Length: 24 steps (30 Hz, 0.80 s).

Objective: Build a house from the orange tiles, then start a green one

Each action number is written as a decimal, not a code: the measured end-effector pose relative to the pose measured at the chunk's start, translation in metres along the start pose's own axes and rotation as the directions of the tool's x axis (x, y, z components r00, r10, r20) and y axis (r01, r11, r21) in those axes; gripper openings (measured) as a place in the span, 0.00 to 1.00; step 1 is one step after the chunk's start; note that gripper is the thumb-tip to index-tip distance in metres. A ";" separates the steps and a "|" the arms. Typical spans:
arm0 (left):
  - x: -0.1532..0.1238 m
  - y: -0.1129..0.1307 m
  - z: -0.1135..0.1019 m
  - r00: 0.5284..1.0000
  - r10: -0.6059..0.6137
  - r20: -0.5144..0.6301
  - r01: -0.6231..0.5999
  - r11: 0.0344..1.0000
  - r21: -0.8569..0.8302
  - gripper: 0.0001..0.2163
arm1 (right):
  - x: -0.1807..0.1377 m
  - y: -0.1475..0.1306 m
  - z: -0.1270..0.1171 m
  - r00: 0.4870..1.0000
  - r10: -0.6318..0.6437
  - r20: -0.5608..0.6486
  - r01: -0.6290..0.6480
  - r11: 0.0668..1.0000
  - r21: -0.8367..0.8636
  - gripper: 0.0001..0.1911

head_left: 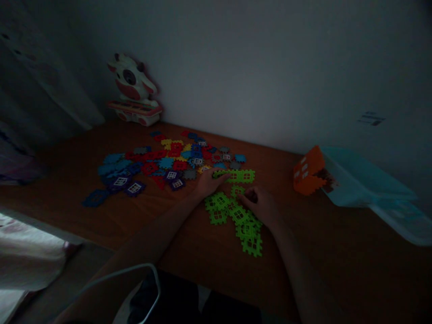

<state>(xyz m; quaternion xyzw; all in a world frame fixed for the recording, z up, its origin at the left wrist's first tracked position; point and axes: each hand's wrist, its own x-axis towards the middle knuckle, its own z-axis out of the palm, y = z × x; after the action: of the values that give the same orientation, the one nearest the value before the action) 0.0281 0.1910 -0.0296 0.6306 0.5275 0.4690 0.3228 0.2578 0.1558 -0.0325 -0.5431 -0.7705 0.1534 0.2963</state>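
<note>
My left hand (208, 183) grips the left end of a strip of joined bright green building tiles (243, 176) with window cut-outs. A single green window tile (237, 191) lies just below that strip, apart from it, and the closed fingertips of my right hand (262, 206) hold its right edge. Nearer to me, loose green window tiles (218, 215) overlap in a spread pile. Part of this pile is hidden by my right hand.
Mixed red, blue, yellow, grey and purple tiles (148, 168) cover the table's left middle. A cow-shaped toy keyboard (135, 105) stands by the wall. To the right, an orange tile house (308, 173) touches a pale blue plastic bin (366, 173). A white cable (135, 267) crosses my left forearm.
</note>
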 end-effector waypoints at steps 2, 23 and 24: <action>0.001 -0.002 0.000 1.000 0.008 -0.007 -0.008 1.000 -0.009 0.12 | -0.001 -0.003 -0.001 1.000 -0.001 -0.008 0.001 1.000 0.010 0.17; 0.001 0.000 0.000 0.999 0.031 0.027 -0.030 0.999 -0.039 0.13 | -0.017 -0.057 0.009 0.865 -0.440 0.239 0.439 0.896 0.060 0.15; 0.001 0.000 0.000 0.999 0.033 0.024 -0.031 0.999 -0.044 0.13 | -0.016 -0.057 0.008 0.868 -0.441 0.226 0.437 0.897 0.073 0.15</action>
<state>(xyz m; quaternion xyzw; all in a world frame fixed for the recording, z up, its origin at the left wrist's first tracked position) 0.0284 0.1918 -0.0298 0.6377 0.5029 0.4774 0.3354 0.2137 0.1204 -0.0116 -0.3287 -0.9018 0.1532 0.2349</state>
